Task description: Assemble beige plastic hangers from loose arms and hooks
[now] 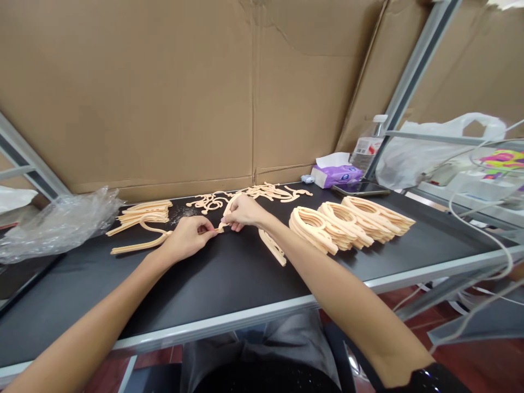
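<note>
The left hand [186, 238] and right hand [244, 210] meet fingertip to fingertip, both pinched shut on a peach plastic hanger [139, 244] lying low over the black tabletop [229, 273]. Its ends stick out past each wrist. Stacked hanger bars [145, 210] lie left, peach offcuts [262, 192] behind, overlapping peach rings [352, 218] right.

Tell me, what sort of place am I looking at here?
Most likely a small workshop bench for hand-finishing moulded parts: stacks of peach plastic rings lie on a black worktable, loose strips sit behind, and cardboard sheets wall it off. The left hand and right hand pinch one peach part.
</note>
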Demonstrator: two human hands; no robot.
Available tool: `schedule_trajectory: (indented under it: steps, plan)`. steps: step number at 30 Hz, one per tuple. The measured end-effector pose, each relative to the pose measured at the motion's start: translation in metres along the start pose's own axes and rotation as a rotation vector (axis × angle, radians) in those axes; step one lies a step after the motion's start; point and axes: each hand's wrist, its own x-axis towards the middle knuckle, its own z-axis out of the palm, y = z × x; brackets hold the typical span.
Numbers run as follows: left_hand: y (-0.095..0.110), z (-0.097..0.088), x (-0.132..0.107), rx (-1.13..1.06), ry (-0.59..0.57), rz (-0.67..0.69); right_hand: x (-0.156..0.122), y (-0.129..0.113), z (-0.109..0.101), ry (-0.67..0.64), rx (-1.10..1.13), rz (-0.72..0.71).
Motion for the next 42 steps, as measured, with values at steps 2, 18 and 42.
schedule_trajectory:
  steps: [2, 18, 42]
  plan:
    - [-0.001, 0.0, 0.0, -0.01, -0.001, -0.003, 0.0, -0.001, 0.001, 0.001, 0.001, 0.018]
    - [-0.002, -0.004, 0.003, 0.044, 0.001, -0.029, 0.009, 0.011, 0.008, 0.063, -0.204, -0.208]
    - [-0.003, -0.005, 0.003, 0.031, 0.005, -0.039, 0.008, 0.01, 0.005, 0.06, -0.313, -0.347]
